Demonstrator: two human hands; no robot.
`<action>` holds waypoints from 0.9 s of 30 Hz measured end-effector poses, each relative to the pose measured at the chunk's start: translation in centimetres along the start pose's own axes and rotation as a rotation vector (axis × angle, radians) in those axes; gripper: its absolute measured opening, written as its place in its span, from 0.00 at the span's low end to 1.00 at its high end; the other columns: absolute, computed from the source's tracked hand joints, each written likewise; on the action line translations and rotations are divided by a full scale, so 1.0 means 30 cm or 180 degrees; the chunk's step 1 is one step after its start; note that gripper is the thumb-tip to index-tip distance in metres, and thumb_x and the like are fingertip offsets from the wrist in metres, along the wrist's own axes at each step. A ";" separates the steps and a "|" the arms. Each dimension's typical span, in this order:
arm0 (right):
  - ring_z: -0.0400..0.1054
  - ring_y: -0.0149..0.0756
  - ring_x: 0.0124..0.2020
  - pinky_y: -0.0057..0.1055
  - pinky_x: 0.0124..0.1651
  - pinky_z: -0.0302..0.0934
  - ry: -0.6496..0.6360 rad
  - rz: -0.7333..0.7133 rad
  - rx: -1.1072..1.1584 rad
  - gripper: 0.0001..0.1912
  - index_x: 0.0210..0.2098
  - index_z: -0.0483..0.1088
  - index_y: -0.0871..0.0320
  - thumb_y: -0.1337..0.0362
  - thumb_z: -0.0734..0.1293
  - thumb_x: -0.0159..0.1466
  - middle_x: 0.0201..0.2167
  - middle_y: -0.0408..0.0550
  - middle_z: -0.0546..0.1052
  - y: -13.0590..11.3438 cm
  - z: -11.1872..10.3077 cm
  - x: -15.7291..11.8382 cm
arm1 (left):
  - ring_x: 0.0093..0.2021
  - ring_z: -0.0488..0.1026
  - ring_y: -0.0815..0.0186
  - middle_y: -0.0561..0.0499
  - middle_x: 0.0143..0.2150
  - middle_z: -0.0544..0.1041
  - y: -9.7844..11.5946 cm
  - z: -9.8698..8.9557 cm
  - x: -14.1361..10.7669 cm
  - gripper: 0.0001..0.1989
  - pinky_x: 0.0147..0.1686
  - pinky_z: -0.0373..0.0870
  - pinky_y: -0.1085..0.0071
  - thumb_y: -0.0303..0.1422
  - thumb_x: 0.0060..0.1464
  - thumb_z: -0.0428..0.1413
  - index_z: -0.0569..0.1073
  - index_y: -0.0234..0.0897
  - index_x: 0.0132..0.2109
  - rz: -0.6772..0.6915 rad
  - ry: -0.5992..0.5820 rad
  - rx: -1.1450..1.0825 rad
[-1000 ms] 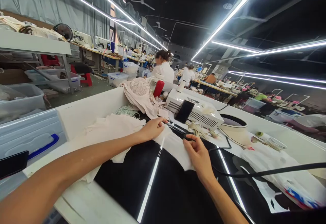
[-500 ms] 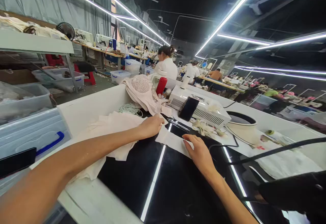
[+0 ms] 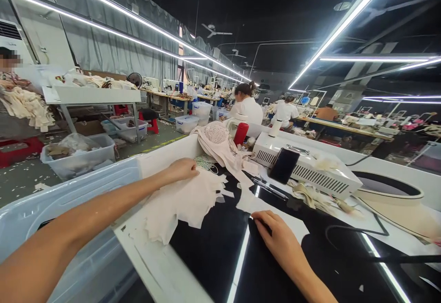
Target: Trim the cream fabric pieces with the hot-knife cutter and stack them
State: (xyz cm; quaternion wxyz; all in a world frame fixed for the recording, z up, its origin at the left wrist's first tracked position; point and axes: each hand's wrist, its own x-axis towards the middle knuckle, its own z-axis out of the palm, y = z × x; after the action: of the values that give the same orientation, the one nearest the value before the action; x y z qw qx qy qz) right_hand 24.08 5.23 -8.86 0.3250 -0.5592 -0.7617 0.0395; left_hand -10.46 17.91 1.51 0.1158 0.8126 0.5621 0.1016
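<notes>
My left hand [image 3: 184, 169] is closed, its fingers curled at the upper edge of a pile of pale fabric pieces [image 3: 193, 197]; the fingertips are partly hidden. My right hand [image 3: 275, 235] rests low over the glossy black work surface [image 3: 213, 257], with thumb and fingers slightly apart. Its fingertips are at the near edge of a separate pale fabric piece [image 3: 292, 222], which lies flat and partly behind the hand. Just beyond that piece are pens [image 3: 270, 188] and a narrow fabric strip.
A beige lace bra [image 3: 217, 140] and a red cone [image 3: 240, 134] stand at the back. A phone [image 3: 284, 165] leans on a white vented machine [image 3: 310, 169]. To the right is a cream visor [image 3: 386, 188]; a clear plastic bin [image 3: 127, 174] sits left. Co-workers sit beyond.
My left hand has moved left from the single fabric piece to the pile. My right hand stays by the piece, its thumb now nearer the fingers. The view has turned left.
</notes>
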 end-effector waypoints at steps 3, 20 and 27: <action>0.78 0.48 0.47 0.44 0.51 0.73 0.0066 -0.0023 -0.0017 0.13 0.44 0.78 0.51 0.60 0.61 0.72 0.44 0.52 0.82 -0.004 0.027 -0.011 | 0.49 0.78 0.59 0.45 0.53 0.78 -0.007 0.056 -0.006 0.15 0.50 0.79 0.57 0.40 0.70 0.60 0.76 0.34 0.55 -0.0116 -0.0052 -0.0154; 0.75 0.40 0.50 0.45 0.56 0.72 -0.0016 0.0068 -0.0255 0.11 0.48 0.75 0.57 0.57 0.67 0.73 0.49 0.50 0.79 -0.017 0.038 -0.003 | 0.42 0.78 0.63 0.47 0.47 0.78 0.004 0.016 -0.083 0.15 0.41 0.80 0.64 0.40 0.70 0.59 0.75 0.33 0.53 -0.0067 0.0162 -0.2293; 0.75 0.41 0.52 0.46 0.56 0.72 -0.0014 0.0285 0.0238 0.15 0.52 0.75 0.57 0.54 0.68 0.72 0.54 0.51 0.78 -0.027 0.026 0.010 | 0.24 0.60 0.73 0.58 0.27 0.65 0.098 -0.019 -0.224 0.16 0.23 0.59 0.77 0.40 0.66 0.60 0.68 0.35 0.33 0.0407 -0.0273 -0.3257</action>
State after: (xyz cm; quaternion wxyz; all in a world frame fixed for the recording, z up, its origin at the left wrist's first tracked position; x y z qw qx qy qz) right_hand 22.94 5.42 -8.99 0.3419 -0.5801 -0.7345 0.0837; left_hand -10.36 10.67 2.71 0.5149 0.6881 0.3844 0.3370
